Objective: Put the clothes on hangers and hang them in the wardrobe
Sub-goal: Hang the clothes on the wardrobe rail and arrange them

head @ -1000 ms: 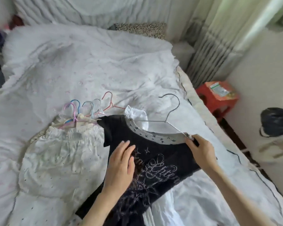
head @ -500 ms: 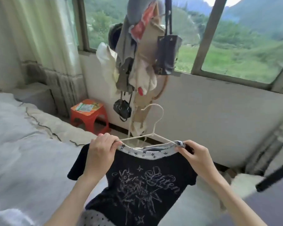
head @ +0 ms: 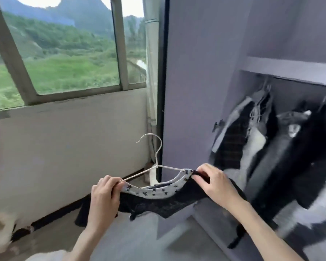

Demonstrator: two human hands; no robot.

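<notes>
Wardrobe [head: 205, 72] ahead | black star-collared top [head: 167, 202] on white hanger [head: 154, 162] | both hands' grip: its shoulders

A window [head: 64, 53] shows green hills above a white wall [head: 73, 132].

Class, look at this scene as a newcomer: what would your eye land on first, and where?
At centre, a black top on a white hanger is held at each shoulder by the left hand and right hand. Right of it, dark clothes hang in the open wardrobe; left, a window shows green hills.
</notes>
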